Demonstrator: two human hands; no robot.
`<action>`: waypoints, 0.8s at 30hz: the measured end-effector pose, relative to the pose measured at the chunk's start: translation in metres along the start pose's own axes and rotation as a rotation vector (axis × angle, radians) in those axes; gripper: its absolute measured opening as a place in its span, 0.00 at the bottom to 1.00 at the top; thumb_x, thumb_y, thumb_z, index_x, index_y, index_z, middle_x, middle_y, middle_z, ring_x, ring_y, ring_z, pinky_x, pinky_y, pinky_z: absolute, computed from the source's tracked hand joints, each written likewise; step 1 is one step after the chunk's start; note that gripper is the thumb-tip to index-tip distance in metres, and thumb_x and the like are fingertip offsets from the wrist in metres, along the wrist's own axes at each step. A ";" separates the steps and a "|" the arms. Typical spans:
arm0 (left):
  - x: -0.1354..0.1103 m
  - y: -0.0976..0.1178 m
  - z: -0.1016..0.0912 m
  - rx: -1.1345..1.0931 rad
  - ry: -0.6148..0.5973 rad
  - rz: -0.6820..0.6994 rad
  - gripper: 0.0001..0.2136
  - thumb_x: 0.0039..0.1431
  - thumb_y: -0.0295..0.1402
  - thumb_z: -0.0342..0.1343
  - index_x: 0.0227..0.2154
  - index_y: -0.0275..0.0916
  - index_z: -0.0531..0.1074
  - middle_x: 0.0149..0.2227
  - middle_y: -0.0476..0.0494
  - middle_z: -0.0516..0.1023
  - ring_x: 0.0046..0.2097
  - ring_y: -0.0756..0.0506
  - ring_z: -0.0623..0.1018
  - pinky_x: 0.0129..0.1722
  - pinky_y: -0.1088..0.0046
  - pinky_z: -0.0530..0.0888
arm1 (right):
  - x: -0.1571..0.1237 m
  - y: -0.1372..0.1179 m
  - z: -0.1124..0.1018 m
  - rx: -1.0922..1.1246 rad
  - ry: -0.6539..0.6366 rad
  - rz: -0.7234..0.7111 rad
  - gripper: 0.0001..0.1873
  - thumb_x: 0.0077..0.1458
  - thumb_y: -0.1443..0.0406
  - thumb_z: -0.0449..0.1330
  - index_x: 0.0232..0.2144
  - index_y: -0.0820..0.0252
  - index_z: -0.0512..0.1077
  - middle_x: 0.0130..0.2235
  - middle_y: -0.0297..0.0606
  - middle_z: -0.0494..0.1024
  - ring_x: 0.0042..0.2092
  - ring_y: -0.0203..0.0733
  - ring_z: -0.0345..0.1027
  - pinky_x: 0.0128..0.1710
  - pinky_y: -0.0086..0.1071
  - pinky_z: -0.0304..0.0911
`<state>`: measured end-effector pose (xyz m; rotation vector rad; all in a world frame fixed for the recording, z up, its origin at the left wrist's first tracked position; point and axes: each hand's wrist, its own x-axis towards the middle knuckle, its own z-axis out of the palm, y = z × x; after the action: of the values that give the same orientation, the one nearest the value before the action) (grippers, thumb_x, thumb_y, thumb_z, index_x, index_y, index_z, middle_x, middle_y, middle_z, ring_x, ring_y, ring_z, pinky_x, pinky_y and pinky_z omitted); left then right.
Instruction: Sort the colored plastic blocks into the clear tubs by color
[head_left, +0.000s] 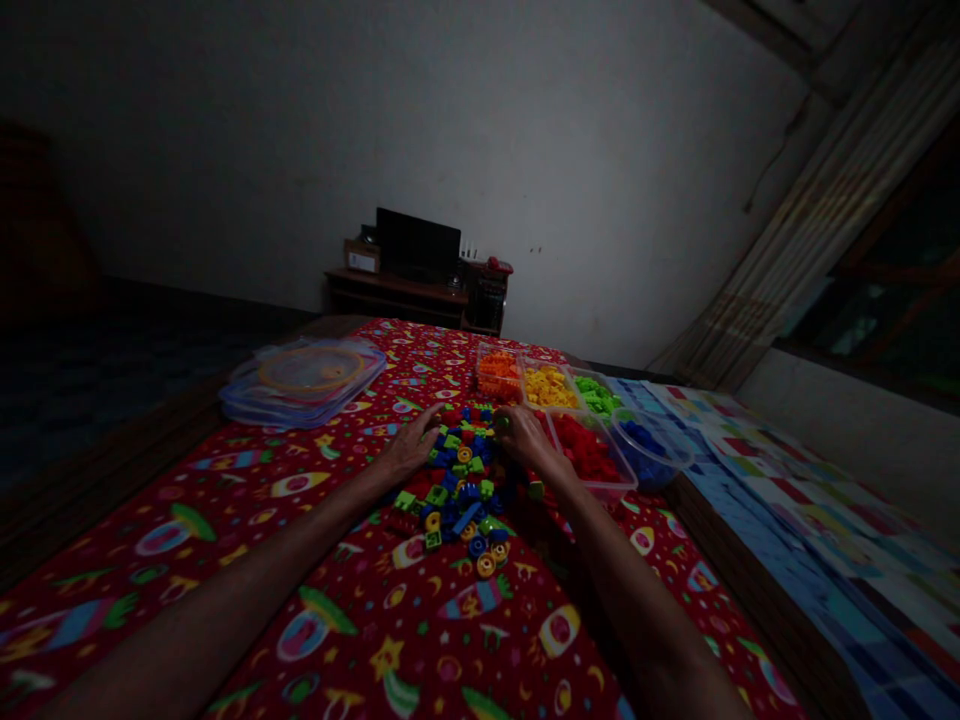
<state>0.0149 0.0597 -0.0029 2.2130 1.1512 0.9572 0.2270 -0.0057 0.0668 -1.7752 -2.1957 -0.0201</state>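
Block pile (466,468): spread on red cloth (416,605), colours mixed.
Left hand (411,444): set at pile's left edge, fingers curled; grip cannot be told.
Right hand (525,438): set opposite, fingers bent; grip cannot be told.

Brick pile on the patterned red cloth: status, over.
Left hand at pile's left edge, right hand at its right; grips unclear. Brick pile loose, colours mixed. Red-brick tub close beside right wrist.

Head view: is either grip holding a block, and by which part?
Can't tell: left grip and right grip are at the block pile. A green block shows at the right grip; too dark to confirm a hold.
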 end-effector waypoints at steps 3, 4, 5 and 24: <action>0.001 -0.004 0.002 -0.001 0.013 0.011 0.29 0.58 0.41 0.41 0.61 0.34 0.58 0.56 0.36 0.71 0.56 0.39 0.72 0.55 0.59 0.69 | 0.008 0.002 0.004 -0.028 -0.038 -0.067 0.16 0.55 0.73 0.53 0.45 0.63 0.73 0.44 0.46 0.77 0.46 0.43 0.69 0.44 0.30 0.59; 0.001 -0.005 0.002 0.002 0.019 0.012 0.29 0.58 0.41 0.41 0.61 0.34 0.59 0.56 0.36 0.71 0.55 0.39 0.72 0.54 0.59 0.69 | 0.013 0.003 0.006 -0.042 -0.054 -0.094 0.16 0.56 0.72 0.53 0.46 0.63 0.73 0.44 0.47 0.77 0.46 0.42 0.69 0.43 0.30 0.59; 0.001 -0.005 0.002 0.005 0.023 0.013 0.28 0.58 0.41 0.42 0.60 0.34 0.59 0.56 0.36 0.71 0.55 0.39 0.73 0.54 0.59 0.69 | 0.018 0.003 0.009 -0.059 -0.073 -0.115 0.15 0.57 0.71 0.53 0.46 0.63 0.73 0.44 0.47 0.77 0.45 0.42 0.69 0.42 0.29 0.59; 0.000 0.001 -0.001 0.031 -0.022 -0.030 0.30 0.58 0.42 0.39 0.61 0.29 0.58 0.56 0.33 0.71 0.56 0.38 0.72 0.55 0.58 0.68 | 0.002 0.062 -0.057 -0.131 0.013 -0.047 0.12 0.59 0.66 0.53 0.32 0.65 0.76 0.28 0.37 0.74 0.29 0.32 0.61 0.30 0.26 0.52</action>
<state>0.0151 0.0592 -0.0012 2.2187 1.1929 0.9068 0.2990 -0.0012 0.1104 -1.7852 -2.2733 -0.1889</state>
